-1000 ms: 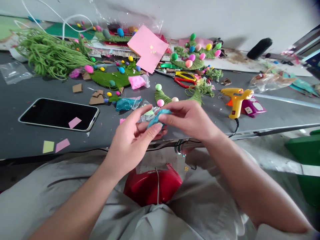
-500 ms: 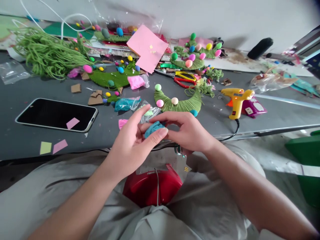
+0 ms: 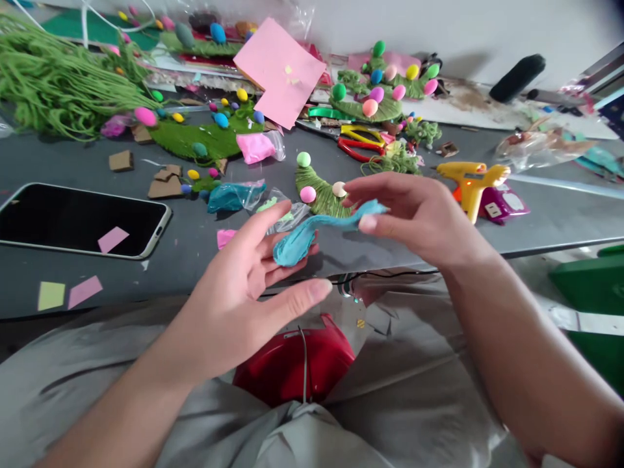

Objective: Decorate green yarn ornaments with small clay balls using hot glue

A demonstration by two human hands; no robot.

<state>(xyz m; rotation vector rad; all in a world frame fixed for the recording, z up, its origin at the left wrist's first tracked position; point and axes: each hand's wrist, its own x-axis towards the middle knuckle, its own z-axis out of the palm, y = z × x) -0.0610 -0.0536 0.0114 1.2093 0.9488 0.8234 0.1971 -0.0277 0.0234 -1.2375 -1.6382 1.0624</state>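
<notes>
A strip of soft blue modelling clay (image 3: 297, 242) stretches between my two hands, its thick folded end to the left and a thinner tail to the right. That thick end lies against the fingers of my left hand (image 3: 248, 279), which hold it from beneath while the thumb stands apart. My right hand (image 3: 409, 211) pinches the frayed tail between thumb and fingers. Behind the clay lies a green yarn-wrapped crescent (image 3: 324, 190) with pastel balls on it, partly hidden by my right hand. A bag of blue clay (image 3: 234, 196) is just beyond my left hand.
A phone (image 3: 78, 221) lies at the left. Yellow glue gun (image 3: 470, 182) stands at the right, its cord hanging near the table edge. Red-handled pliers (image 3: 358, 148), green yarn (image 3: 53, 84), pink paper (image 3: 280, 71) and decorated green pieces crowd the back.
The blue clay was a compact lump between both hands and is now drawn out into a strip. My right hand has moved right and up; my left thumb has come off the clay.
</notes>
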